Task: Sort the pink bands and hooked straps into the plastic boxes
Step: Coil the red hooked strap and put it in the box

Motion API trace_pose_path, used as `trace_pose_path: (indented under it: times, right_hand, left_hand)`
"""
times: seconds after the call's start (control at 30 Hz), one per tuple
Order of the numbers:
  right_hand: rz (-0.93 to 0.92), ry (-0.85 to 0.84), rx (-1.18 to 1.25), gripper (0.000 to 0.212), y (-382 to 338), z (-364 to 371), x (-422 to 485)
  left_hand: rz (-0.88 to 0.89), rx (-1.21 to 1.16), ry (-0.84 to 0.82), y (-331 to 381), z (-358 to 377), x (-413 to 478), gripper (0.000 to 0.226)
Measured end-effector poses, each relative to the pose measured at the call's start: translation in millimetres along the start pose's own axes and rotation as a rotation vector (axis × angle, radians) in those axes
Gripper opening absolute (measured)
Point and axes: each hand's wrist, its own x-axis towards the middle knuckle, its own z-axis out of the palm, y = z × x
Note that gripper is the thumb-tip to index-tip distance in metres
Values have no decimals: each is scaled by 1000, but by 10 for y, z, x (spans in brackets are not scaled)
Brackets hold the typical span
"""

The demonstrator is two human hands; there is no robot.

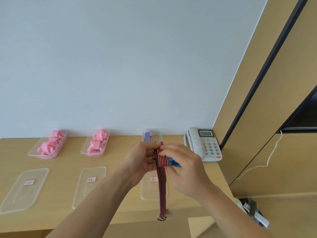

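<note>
- Two bare forearms are reaching in from the bottom edge and meeting above the wooden desk [60,162].
- The hooked end [162,219] of a red-and-black striped strap [162,182] is dangling just past the desk's front edge, while the upper part is sitting folded over between the hands.
- The left hand [139,160] is gripping the folded top of the striped strap from the left, fingers curled round it.
- The right hand [187,165] is pinching the same fold from the right with thumb and forefinger, and its other fingers are curling loosely below.
- A blue strap [175,163] is lying on the desk, partly hidden behind the right hand.
- Three clear lids are lying flat in a row near the front: a left lid [24,188], a middle lid [89,184] and a right lid [151,188], each carrying a small label too blurred to read.
- Against the wall, a left box [34,152] and a middle box [84,151] are holding pink bands [51,143], and a third box [157,133] is holding a folded blue striped strap [147,136].
- A white telephone [204,145] is sitting in the desk's far right corner.
</note>
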Motion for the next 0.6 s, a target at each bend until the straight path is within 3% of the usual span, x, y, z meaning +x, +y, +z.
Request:
trace_pose_path:
  times: [0.13, 0.23, 0.3, 0.4, 0.5, 0.6]
  right_hand:
    - [100, -75, 117, 30, -62, -88, 34]
    - [290, 14, 225, 17, -86, -132, 132]
    - [398, 12, 217, 29, -95, -132, 194]
    - [595, -163, 286, 53, -57, -165, 276]
    - [659, -286, 387, 45, -7, -247, 345]
    - [676, -247, 480, 44, -18, -297, 376]
  left_hand:
    - [34, -18, -11, 25, -22, 18, 19]
    - [85, 56, -86, 38, -22, 7, 22]
    - [117, 82, -110, 28, -3, -14, 24]
    - [132, 67, -115, 18, 22, -33, 25]
    - [135, 81, -174, 16, 22, -55, 29]
    - [140, 72, -191, 34, 25, -90, 28]
